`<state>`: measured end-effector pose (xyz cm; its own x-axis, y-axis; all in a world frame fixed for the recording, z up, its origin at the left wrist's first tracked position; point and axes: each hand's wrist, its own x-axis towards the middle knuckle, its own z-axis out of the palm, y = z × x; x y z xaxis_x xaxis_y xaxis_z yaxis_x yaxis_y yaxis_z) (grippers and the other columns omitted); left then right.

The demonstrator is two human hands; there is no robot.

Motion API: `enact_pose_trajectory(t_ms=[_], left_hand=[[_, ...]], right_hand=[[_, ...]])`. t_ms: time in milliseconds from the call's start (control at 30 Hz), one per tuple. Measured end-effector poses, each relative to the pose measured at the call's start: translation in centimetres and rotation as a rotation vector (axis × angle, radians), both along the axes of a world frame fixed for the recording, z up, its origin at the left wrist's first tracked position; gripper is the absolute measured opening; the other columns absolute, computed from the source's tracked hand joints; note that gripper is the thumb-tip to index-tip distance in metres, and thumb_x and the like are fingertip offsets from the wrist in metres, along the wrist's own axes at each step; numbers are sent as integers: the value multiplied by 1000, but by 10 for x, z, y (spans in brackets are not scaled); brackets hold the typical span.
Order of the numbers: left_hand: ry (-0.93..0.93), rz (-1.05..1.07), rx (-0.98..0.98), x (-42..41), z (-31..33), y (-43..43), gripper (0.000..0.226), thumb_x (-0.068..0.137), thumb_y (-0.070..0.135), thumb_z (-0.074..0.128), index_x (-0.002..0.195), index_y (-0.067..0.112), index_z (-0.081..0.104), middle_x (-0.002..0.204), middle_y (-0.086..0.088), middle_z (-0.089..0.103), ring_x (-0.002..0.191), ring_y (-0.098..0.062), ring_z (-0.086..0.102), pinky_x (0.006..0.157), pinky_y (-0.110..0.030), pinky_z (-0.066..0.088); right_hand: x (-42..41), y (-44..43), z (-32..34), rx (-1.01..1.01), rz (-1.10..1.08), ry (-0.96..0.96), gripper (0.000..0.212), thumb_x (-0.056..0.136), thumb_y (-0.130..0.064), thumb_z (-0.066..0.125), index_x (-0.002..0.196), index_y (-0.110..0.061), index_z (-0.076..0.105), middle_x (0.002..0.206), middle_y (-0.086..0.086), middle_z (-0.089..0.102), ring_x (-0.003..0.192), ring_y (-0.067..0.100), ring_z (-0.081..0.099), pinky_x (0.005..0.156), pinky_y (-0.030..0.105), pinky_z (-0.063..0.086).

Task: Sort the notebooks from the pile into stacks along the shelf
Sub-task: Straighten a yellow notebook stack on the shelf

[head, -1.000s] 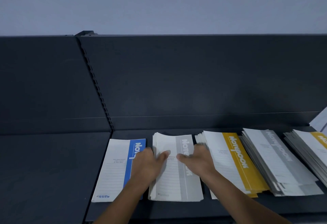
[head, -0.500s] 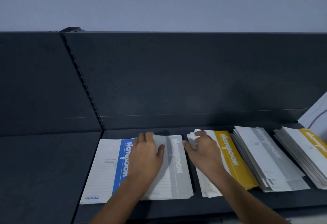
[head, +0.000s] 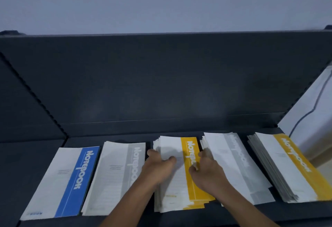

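Five lots of notebooks lie in a row on the dark shelf (head: 32, 156). From the left: a blue-striped notebook (head: 71, 178), a grey-striped stack (head: 116, 173), a yellow-striped stack (head: 188, 146), another grey-striped stack (head: 233, 160) and a second yellow-striped stack (head: 291, 162). My left hand (head: 158, 165) grips the left edge of the middle yellow stack, thumb on its cover. My right hand (head: 206, 171) holds the same stack's right edge with curled fingers. This stack's lower sheets are fanned out unevenly at the near end.
The shelf's dark back panel (head: 161, 83) rises right behind the stacks. A slotted upright (head: 36, 99) divides it from the bay on the left. At the right end stands a white surface with a dark cable (head: 312, 108).
Both hands moved right, off the grey-striped stack and onto the middle yellow stack. The view shifted right too, bringing the far-right stack fully into sight.
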<state>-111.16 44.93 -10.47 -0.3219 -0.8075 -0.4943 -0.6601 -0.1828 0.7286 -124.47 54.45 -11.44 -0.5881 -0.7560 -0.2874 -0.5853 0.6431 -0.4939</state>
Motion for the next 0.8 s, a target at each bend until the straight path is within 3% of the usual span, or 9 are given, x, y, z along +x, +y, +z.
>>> enact_pose_trajectory(t_ms=[33, 100, 133, 233, 333, 500, 633, 700, 800], left_hand=[[-30, 17, -13, -6, 1, 0, 73, 80, 44, 63, 138, 13, 30, 107, 8, 56, 105, -18, 60, 91, -37, 53], [-100, 55, 25, -16, 5, -1, 89, 71, 48, 66, 140, 9, 26, 114, 2, 52, 116, -27, 57, 97, -41, 51], [-97, 97, 42, -17, 2, -3, 89, 65, 49, 67, 136, 7, 33, 114, 0, 56, 113, -27, 59, 94, -42, 53], [51, 195, 99, -18, 4, -4, 44, 72, 34, 74, 109, 11, 67, 97, -2, 73, 89, -20, 70, 76, -33, 59], [158, 191, 137, -21, -1, -5, 15, 83, 20, 73, 95, 15, 68, 93, -3, 75, 84, -19, 72, 68, -28, 56], [368, 94, 139, -13, 2, 2, 54, 72, 33, 80, 122, 20, 64, 109, 5, 76, 100, -15, 72, 91, -39, 57], [550, 18, 109, 9, 1, 12, 47, 87, 25, 78, 131, 25, 60, 120, 6, 73, 113, -16, 68, 100, -41, 51], [596, -10, 74, 16, 3, 18, 50, 86, 29, 78, 132, 30, 57, 123, 10, 71, 116, -12, 66, 101, -38, 49], [592, -43, -25, 22, 9, 21, 54, 83, 34, 79, 132, 32, 56, 123, 13, 70, 117, -7, 64, 104, -38, 48]], right_hand=[[-1, -1, -2, -2, 14, -11, 27, 97, -29, 54, 120, -17, 47, 134, 12, 55, 80, 10, 59, 63, 28, 42], [-2, 0, -2, -19, 46, -49, 31, 96, -27, 55, 124, -15, 46, 106, 4, 62, 68, 3, 52, 51, 20, 36], [-2, 1, -2, -34, 67, -50, 32, 97, -26, 55, 125, -14, 44, 93, -4, 56, 65, 2, 50, 49, 17, 33], [-5, 3, 0, -69, 83, -48, 26, 96, -23, 54, 117, -14, 42, 86, -8, 49, 67, 3, 49, 49, 18, 33], [-6, 2, 1, -65, 87, -72, 24, 97, -24, 53, 116, -17, 40, 90, -7, 51, 70, 6, 49, 51, 21, 32], [-9, 3, 5, -178, -37, -361, 35, 94, -22, 54, 125, -24, 38, 98, -7, 62, 82, 8, 64, 54, 21, 43], [-19, 9, 18, -340, -162, -696, 57, 82, -4, 68, 124, -29, 38, 103, -3, 68, 94, 13, 68, 70, 30, 54], [-21, 13, 21, -390, -153, -692, 49, 80, -3, 70, 116, -28, 48, 103, -3, 69, 98, 14, 68, 76, 33, 54], [-17, 21, 24, -516, -94, -570, 39, 80, -3, 70, 106, -29, 56, 93, -8, 69, 89, 8, 67, 73, 25, 50]])
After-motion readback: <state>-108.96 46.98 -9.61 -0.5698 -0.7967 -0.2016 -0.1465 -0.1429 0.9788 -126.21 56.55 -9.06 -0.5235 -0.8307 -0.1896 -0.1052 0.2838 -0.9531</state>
